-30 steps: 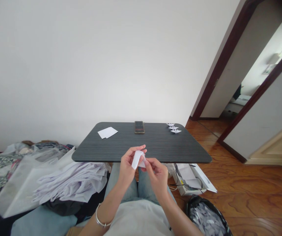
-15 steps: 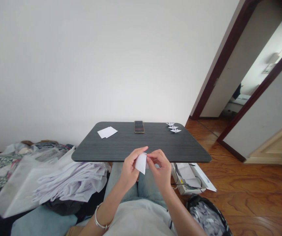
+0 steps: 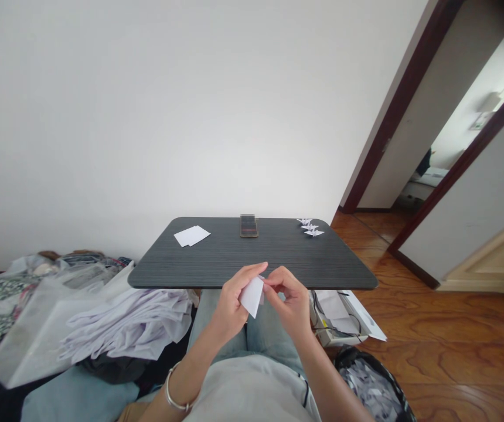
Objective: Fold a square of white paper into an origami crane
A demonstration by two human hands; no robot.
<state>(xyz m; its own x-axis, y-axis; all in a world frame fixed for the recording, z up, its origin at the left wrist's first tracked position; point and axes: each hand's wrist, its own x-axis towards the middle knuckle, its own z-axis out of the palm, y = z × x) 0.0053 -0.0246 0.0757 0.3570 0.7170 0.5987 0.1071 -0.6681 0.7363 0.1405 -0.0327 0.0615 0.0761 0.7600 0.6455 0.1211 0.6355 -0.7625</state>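
Left hand (image 3: pixel 230 303) grip closed on a folded white paper (image 3: pixel 251 296), held just off the near edge of the tabletop (image 3: pixel 278 258); right hand (image 3: pixel 289 300) pinches its upper corner; a slack pinch could let the fold spring open or drop the paper to the floor; open box (image 3: pixel 330 319) below the tabletop's right side holds paper sheets and cable; black bag (image 3: pixel 368 387) holds pale scraps, too blurred to identify.

A phone (image 3: pixel 249 225) sits at the far edge of the dark worktop (image 3: pixel 322 264), with white paper sheets (image 3: pixel 192 235) to its left and three paper cranes (image 3: pixel 310 228) to its right; white cloth (image 3: pixel 124 325) is heaped lower left, a black bag (image 3: pixel 370 387) lower right.
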